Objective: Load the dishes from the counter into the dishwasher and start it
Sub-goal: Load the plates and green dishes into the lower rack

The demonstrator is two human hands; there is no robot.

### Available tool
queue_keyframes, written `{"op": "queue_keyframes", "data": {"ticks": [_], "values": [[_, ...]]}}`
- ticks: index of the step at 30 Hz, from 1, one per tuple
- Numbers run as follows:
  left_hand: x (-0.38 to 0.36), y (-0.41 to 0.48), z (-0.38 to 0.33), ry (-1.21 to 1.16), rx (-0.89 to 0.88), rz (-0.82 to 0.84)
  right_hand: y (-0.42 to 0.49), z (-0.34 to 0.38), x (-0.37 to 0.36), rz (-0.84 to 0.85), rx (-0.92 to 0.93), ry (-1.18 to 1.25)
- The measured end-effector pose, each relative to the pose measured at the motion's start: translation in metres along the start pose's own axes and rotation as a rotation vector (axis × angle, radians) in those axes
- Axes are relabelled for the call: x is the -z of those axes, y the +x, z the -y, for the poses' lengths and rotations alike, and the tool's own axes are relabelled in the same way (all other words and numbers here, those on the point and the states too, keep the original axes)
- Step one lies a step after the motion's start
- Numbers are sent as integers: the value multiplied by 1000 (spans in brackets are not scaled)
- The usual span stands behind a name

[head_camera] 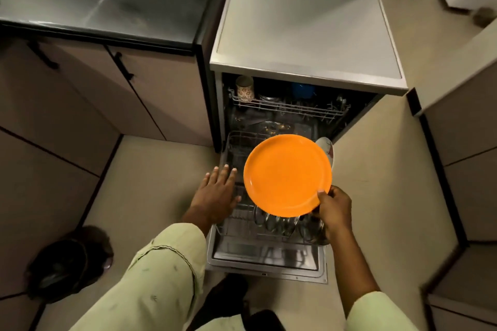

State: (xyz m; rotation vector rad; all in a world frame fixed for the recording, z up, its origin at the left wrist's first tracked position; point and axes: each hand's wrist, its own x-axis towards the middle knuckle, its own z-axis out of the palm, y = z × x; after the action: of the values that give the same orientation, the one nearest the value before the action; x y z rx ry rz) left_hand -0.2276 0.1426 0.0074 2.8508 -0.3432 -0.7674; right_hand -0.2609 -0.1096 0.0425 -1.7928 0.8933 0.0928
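Head view: our right grip (334, 209) pinches the orange plate (287, 174) by its near rim, face-up above the lower rack (235, 142); left grip (217, 193) open at the rack's left.

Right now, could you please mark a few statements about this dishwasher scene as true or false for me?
1. The right hand holds the orange plate by its rim. True.
2. The left hand grips a cup. False: it is open, fingers straight, holding nothing.
3. The dishwasher door is shut. False: it is down, with the lower rack pulled out.
4. A patterned cup stands in the upper rack. True.
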Motion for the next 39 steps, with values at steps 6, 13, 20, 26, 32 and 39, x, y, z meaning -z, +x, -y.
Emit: {"op": "queue_keyframes", "data": {"ticks": [6,13,20,26,32,39], "values": [[-23,82,-20,60,-96,106,63,-9,-3,-88,-36,-128],[-93,219,-25,112,-112,209,211,-61,-42,-150,-87,-197],[-169,315,-45,149,-167,261,304,-115,-61,-286,-170,-266],[-200,365,-61,138,-163,260,344,-124,-66,-303,-36,-341],[-220,408,-72,131,-137,301,374,-122,-63,-319,250,-562],[-249,425,-83,115,-124,363,410,-124,-60,-250,290,-842]]}}
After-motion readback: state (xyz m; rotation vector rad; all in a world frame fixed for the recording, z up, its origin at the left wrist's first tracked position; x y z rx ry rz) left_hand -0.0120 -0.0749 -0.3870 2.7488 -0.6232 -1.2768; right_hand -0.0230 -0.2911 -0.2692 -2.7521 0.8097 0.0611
